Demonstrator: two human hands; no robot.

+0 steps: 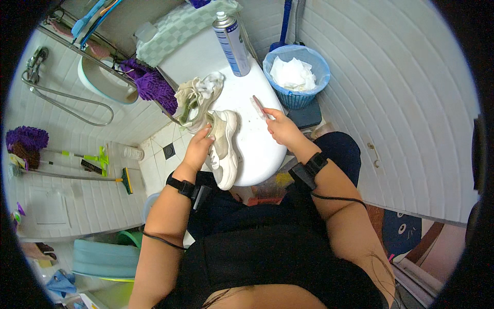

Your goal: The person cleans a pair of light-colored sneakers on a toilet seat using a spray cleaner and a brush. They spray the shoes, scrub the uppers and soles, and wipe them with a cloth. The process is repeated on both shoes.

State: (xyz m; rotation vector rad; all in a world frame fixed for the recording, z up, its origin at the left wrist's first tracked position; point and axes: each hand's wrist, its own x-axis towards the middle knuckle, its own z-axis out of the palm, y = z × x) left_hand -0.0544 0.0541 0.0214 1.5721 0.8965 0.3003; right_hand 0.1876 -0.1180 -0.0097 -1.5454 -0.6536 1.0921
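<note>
My left hand [200, 147] grips a pale sneaker [224, 150] by its collar, with the toe pointing towards me and the sole facing right. Beyond it a second sneaker [197, 100] rests at the left edge of the white toilet lid [258, 154], with white foam [211, 83] on its far end. In my right hand [283, 129] is a slim brush [259, 107] with pale bristles, held over the lid's right side, apart from both shoes. Small dark specks dot the lid between the hands.
A spray can [233, 46] stands at the back of the lid. To the right is a blue-lined waste bin [297, 96] holding white tissue [293, 73]. A purple chenille mop head [154, 87] hangs at left, above the tiled floor and its drain [169, 151]. White panelled wall [405, 96] bounds the right.
</note>
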